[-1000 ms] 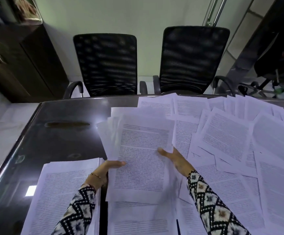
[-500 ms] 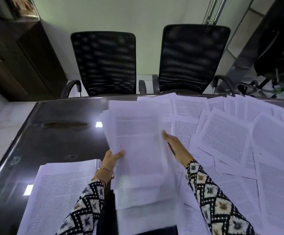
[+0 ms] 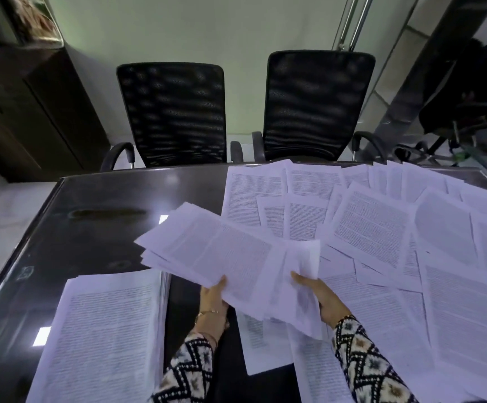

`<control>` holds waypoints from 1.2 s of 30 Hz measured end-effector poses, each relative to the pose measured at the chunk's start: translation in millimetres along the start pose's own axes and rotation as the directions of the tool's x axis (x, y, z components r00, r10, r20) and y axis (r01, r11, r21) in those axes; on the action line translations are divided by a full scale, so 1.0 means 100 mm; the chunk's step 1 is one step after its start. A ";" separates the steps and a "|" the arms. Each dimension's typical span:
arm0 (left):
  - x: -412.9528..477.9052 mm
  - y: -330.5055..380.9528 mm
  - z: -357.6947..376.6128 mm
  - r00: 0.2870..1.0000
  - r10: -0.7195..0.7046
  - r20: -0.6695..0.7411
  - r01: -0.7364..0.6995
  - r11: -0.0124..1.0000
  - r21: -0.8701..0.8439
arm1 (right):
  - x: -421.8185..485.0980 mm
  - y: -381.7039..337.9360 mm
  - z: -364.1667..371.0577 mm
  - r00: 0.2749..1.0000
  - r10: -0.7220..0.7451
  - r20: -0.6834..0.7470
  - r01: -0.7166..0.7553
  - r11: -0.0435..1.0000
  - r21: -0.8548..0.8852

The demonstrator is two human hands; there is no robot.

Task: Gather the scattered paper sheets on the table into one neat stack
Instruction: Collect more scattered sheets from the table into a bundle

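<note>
Gathering loose paper, head view. The left hand (image 3: pixel 212 304) and the right hand (image 3: pixel 321 298) both grasp the near edge of a bundle (image 3: pixel 224 257) of printed sheets, one hand toward each end; most of the fingers are hidden beneath the paper. The two-handed hold probably serves to support the limp bundle across its width, so that it neither sags nor sheds pages. The bundle is raised off the bench (image 3: pixel 91 228) and angled with its far end toward the left, which suggests a transfer to the stack (image 3: pixel 105 330) lying flat at the near left. That stack is well apart from the clutter, presumably so that gathered and ungathered paper stay distinct. The bundle is uneven: its edges are fanned and stepped at the far left corner, and one sheet near the right hand curls upward, so it appears to need squaring. Many loose sheets (image 3: pixel 382 228), white with dense printed text, overlap at varied angles across the right half of the bench, so the task seems far from complete. Two black mesh chairs (image 3: pixel 172 112) stand at the far side.
</note>
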State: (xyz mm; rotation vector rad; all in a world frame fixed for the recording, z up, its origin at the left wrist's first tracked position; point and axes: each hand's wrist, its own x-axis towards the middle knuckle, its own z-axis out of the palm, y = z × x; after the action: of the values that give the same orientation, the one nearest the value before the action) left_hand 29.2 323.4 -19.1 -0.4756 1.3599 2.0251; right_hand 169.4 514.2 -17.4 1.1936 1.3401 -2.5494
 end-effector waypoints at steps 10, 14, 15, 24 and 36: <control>-0.09 0.06 -0.15 0.985 -0.076 0.154 0.076 0.997 0.006 | 0.03 0.09 0.23 0.996 0.084 0.024 -0.085 0.996 0.041; -0.20 0.04 -0.16 0.972 -0.109 0.207 0.090 0.991 0.102 | 0.13 0.01 0.19 1.000 0.024 -0.008 -0.024 0.999 -0.038; -0.18 0.06 -0.20 0.975 -0.103 0.199 0.077 0.988 0.132 | 0.15 -0.02 0.15 0.999 0.018 -0.033 -0.021 0.994 -0.103; 0.27 1.12 -0.86 0.970 -0.175 0.168 0.186 0.981 -0.050 | 0.42 -0.24 -0.27 0.993 -0.014 -0.115 -0.028 0.933 -0.358; 0.98 1.50 -0.59 0.945 -0.324 -0.055 0.291 0.747 0.598 | 0.41 -0.55 -0.27 0.998 0.067 -0.013 -0.065 0.900 -0.432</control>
State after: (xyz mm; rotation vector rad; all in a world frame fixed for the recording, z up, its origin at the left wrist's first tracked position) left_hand -147.4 261.1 -0.5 -0.3208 1.6674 1.2314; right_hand 137.7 580.6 -14.6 1.1193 1.7107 -2.0453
